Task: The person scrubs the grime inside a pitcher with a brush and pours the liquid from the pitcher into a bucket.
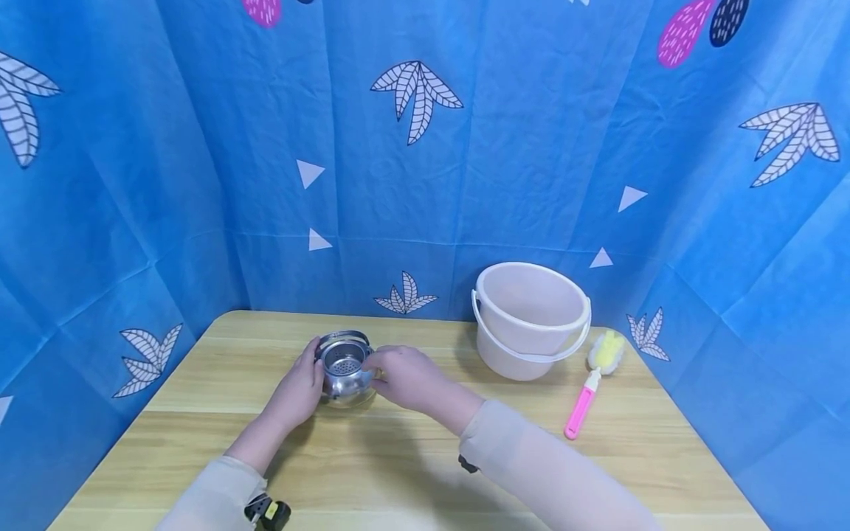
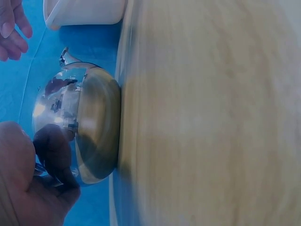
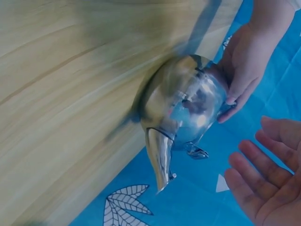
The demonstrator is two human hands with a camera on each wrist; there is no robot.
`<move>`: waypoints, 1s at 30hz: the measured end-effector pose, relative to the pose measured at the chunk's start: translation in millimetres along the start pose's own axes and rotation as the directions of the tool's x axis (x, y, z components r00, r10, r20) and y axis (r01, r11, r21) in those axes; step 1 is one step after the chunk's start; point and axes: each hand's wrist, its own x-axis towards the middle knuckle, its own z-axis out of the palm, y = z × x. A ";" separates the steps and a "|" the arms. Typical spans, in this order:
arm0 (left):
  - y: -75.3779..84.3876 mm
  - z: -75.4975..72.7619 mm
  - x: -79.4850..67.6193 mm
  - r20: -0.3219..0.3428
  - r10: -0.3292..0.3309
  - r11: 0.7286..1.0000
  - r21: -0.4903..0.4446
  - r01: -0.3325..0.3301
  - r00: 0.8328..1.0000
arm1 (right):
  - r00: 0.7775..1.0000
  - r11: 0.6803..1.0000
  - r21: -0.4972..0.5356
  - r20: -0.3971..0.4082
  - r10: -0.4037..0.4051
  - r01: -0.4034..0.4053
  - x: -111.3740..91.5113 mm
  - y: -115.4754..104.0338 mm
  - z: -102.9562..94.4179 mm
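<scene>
A shiny metal teapot (image 1: 345, 387) stands on the wooden table, its top uncovered and a perforated strainer (image 1: 344, 365) sitting in the mouth. Its spout (image 3: 160, 157) shows in the right wrist view, pointing away from my left hand. My left hand (image 1: 299, 387) holds the pot's left side, fingers up at the rim; in the left wrist view the thumb and fingers (image 2: 51, 197) lie against the shiny wall. Over the pot's right side in the head view is my right hand (image 1: 408, 380). The right wrist view shows its fingers (image 3: 263, 174) loosely spread, apart from the pot and holding nothing.
A white bucket (image 1: 524, 350) with its handle hanging down stands at the table's back right. Beside it lies a brush (image 1: 581, 413) with a pink handle and a yellow and white sponge head. Blue patterned cloth (image 1: 425, 192) hangs around the back and sides.
</scene>
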 end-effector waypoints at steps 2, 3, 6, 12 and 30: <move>0.0 -0.6 -0.3 0.001 -0.003 1.000 -0.001 0.003 1.000 | 1.000 1.000 0.009 -0.003 -0.006 0.006 1.4 -1.4 0.9; -0.1 -0.9 -0.3 0.000 -0.004 1.000 -0.001 0.004 1.000 | 1.000 1.000 0.010 -0.004 -0.007 0.007 2.0 -1.9 1.3; 0.8 -1.8 -0.6 -0.002 -0.004 1.000 0.001 0.004 1.000 | 1.000 1.000 0.008 -0.008 -0.008 0.008 3.6 -2.8 2.9; 0.9 -0.6 0.1 -0.001 -0.004 1.000 0.006 0.004 1.000 | 1.000 1.000 -0.020 0.001 0.010 -0.010 6.1 -1.6 9.1; 3.7 -0.2 -1.1 -0.001 -0.013 1.000 0.014 0.013 1.000 | 1.000 0.998 -0.059 0.002 0.002 -0.002 15.5 3.5 33.2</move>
